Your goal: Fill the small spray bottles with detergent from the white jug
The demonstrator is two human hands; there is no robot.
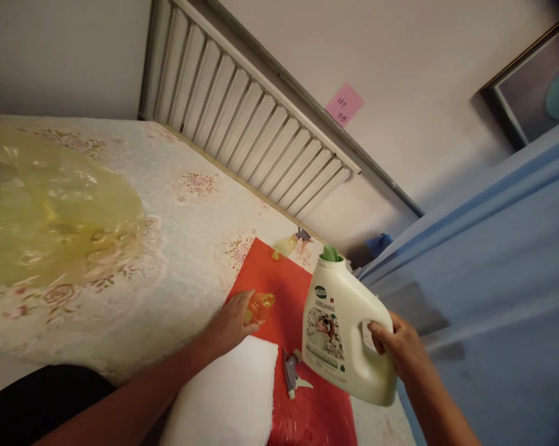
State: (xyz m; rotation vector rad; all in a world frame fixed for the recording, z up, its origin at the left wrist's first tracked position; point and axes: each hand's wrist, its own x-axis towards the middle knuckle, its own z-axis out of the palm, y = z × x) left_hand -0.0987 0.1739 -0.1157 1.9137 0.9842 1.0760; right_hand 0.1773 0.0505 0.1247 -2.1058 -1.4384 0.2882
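Note:
My right hand (397, 347) is wrapped round the handle of a cream detergent jug (325, 328), which it holds slightly tilted above the table's edge. A green spout shows in the jug's uncapped mouth. My left hand (235, 319) grips a small clear bottle (260, 308), orange-looking against the red sheet (279, 279), with its neck pointing right. Between the two hands, nearer to me, a grey spray trigger head (291, 373) lies on the red sheet, apart from the bottle. The liquid level inside the bottle cannot be made out.
White paper or cloth (228, 396) overlaps the red sheet. Behind it lies a spray bottle with a dark head (302, 235). A yellow plastic bag (56, 210) covers the left of the floral tablecloth (186, 248). A radiator (242, 111) borders the back; a blue curtain (502, 279) hangs right.

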